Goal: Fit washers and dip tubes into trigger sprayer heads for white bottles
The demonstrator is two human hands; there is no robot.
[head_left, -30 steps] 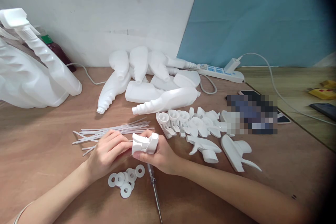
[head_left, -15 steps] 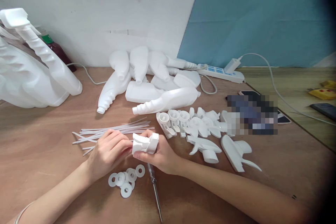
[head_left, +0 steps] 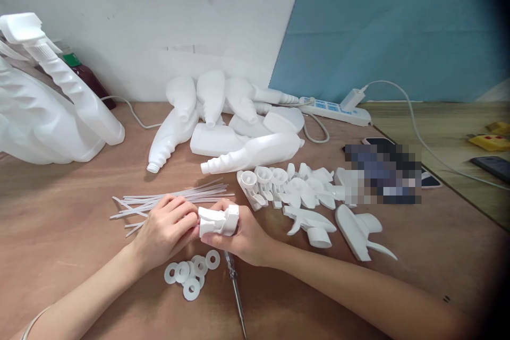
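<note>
A white trigger spray head (head_left: 218, 221) is held above the table in my right hand (head_left: 249, 236), with the thumb along its near side and the fingers behind it. My left hand (head_left: 165, 231) is closed, its curled fingertips right at the left end of the spray head; whatever they pinch is hidden. Thin white dip tubes (head_left: 137, 204) lie in a loose bundle behind my left hand. In front of the hands are several flat white washers (head_left: 192, 288) in a small heap. A screwdriver (head_left: 238, 295) with a clear handle lies partly beneath my right hand.
Several white trigger spray heads (head_left: 314, 223) lie to the right. White bottles (head_left: 255, 153) are piled at the back, and spray bottles with heads (head_left: 87, 101) stand at left. A power strip (head_left: 334, 111), cables and phones (head_left: 432, 178) occupy the far right.
The spray head and my right hand have shifted very slightly left and down. My left hand has barely moved, its fingers still closed by the end of the spray head.
</note>
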